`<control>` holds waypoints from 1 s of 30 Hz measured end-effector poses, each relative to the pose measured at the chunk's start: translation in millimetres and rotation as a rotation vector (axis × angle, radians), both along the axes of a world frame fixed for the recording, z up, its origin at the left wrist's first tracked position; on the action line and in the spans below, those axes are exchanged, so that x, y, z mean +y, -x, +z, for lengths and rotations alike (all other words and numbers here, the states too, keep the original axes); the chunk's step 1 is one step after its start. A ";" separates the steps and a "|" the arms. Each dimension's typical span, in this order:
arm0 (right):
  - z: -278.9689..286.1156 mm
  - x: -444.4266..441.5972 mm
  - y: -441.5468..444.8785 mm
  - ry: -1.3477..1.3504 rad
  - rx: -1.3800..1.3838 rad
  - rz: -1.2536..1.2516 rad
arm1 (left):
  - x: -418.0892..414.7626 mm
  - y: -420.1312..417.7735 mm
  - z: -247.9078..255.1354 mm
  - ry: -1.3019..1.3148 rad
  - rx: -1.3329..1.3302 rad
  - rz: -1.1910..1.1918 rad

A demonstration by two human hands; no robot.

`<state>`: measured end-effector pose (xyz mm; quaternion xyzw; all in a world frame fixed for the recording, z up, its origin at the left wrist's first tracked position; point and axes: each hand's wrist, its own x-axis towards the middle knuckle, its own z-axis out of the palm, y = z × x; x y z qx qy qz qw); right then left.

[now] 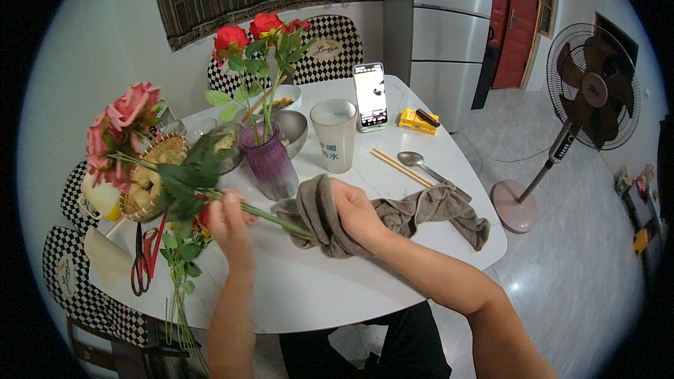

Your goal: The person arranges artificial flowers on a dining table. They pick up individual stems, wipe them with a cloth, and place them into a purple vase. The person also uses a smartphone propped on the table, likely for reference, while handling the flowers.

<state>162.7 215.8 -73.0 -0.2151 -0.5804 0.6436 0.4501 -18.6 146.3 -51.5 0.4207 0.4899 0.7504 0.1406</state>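
Observation:
My left hand [230, 221] grips the green stems of pink artificial roses [124, 131], whose blooms point to the upper left. The lower ends of those stems run into a grey-brown towel [321, 216]. My right hand [355, 210] is closed on the bunched towel around the stem ends; its loose end trails right across the table. Behind the towel stands a purple glass vase [267, 163] with red artificial roses [231, 39] in it. More green stems [181, 295] lie by my left forearm and hang over the table's front edge, their red blooms partly hidden by my left hand.
Left on the white table [316, 300] are red-handled scissors [142, 263] and a wicker basket [147, 184]. A frosted plastic cup [337, 137], a metal bowl [291, 129] and a propped phone [370, 96] stand farther back. Chopsticks [403, 167] and a spoon [432, 171] lie right. A fan [595, 89] stands beyond.

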 end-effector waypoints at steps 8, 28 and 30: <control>-3.8 -18.1 4.8 -0.511 -0.176 0.065 | -5.1 -27.0 -4.4 0.092 0.196 -0.179; -0.5 -21.8 5.2 -0.221 -0.117 0.261 | -4.6 -26.0 0.0 0.204 0.116 -0.478; -3.8 -20.0 4.0 -0.219 -0.123 0.253 | -2.6 -26.2 -2.2 0.204 0.101 -0.503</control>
